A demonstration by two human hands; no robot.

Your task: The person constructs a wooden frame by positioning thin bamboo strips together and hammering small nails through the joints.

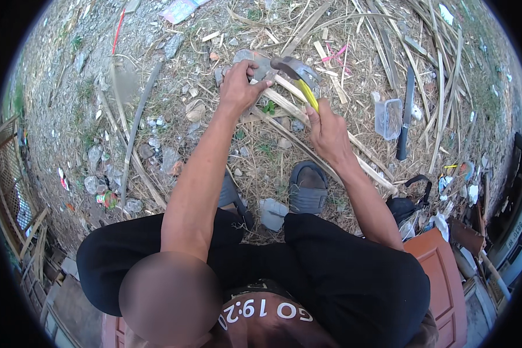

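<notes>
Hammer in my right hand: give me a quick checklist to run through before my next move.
1. Right hand gripping the hammer by its yellow handle: ok.
2. Left hand well clear of the hammer's head: not ok, thumb and fingers are close beside it.
3. Left hand's hold on the pale strip: cannot tell, the contact is unclear.
4. Knife away from both hands: ok, on the ground beside the clear plastic container.
5. Right foot covered: ok, in a grey sandal.
</notes>
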